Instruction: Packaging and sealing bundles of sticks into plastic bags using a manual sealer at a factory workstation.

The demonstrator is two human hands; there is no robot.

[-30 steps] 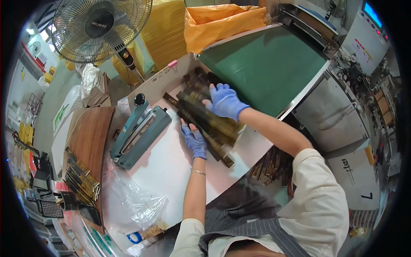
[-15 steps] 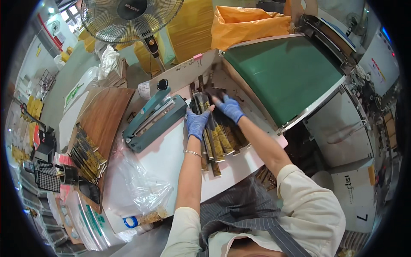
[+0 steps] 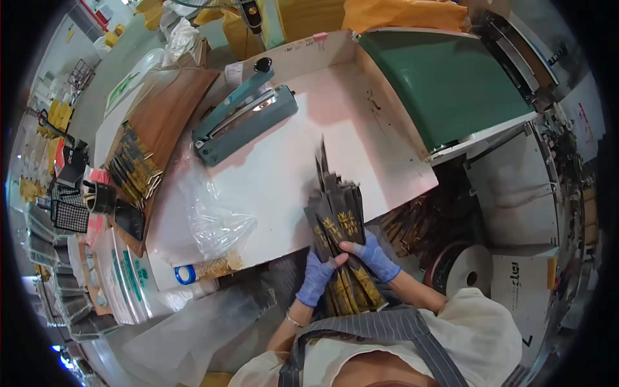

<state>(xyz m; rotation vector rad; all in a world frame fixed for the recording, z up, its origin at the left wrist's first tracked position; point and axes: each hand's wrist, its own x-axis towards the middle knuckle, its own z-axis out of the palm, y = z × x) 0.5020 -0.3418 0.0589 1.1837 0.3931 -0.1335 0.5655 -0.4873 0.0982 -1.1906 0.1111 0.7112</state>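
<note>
I'd call this a packing workshop, what with the green conveyor belt [image 3: 451, 87] at far right, machinery [image 3: 567, 177] beyond, and a lever-armed sealer [image 3: 248, 126] on the worktable [image 3: 277, 187].

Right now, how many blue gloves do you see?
2: one on the left hand, one on the right hand, both hands holding the bundle of dark packets.

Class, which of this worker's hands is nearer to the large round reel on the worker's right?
Right. The right hand is just left of the reel; the left hand is farther left, on the other side of the bundle of packets.
</note>
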